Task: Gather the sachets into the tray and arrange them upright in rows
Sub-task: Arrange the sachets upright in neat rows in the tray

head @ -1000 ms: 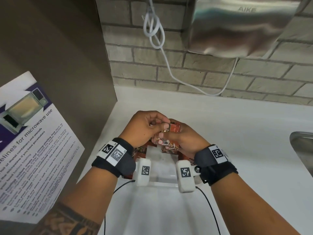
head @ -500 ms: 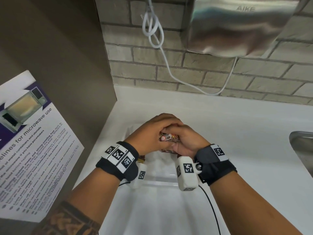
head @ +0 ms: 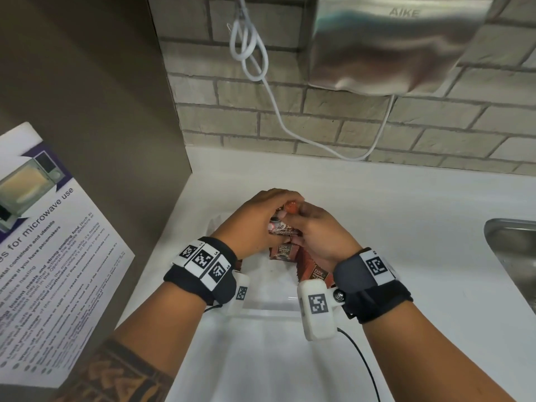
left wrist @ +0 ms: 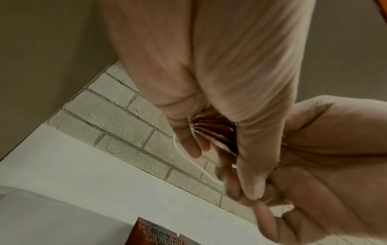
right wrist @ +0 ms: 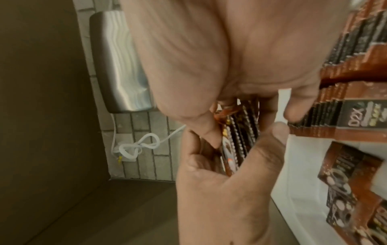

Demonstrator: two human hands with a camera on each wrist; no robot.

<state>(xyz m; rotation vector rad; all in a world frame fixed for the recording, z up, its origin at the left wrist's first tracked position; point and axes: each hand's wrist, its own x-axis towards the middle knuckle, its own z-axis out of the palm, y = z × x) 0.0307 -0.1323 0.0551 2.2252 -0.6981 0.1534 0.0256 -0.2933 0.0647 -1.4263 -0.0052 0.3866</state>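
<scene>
Head view, hands gripping sachets (reddish-brown)

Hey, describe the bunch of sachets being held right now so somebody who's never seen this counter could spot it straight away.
Start at the steel hand dryer on the brick wall and drop to the white counter below it, where a clear tray sits. Above the tray, the left hand and right hand together grip the held bundle of sachets. Unlike the sachets in the tray, it is lifted and pinched between fingers.
</scene>
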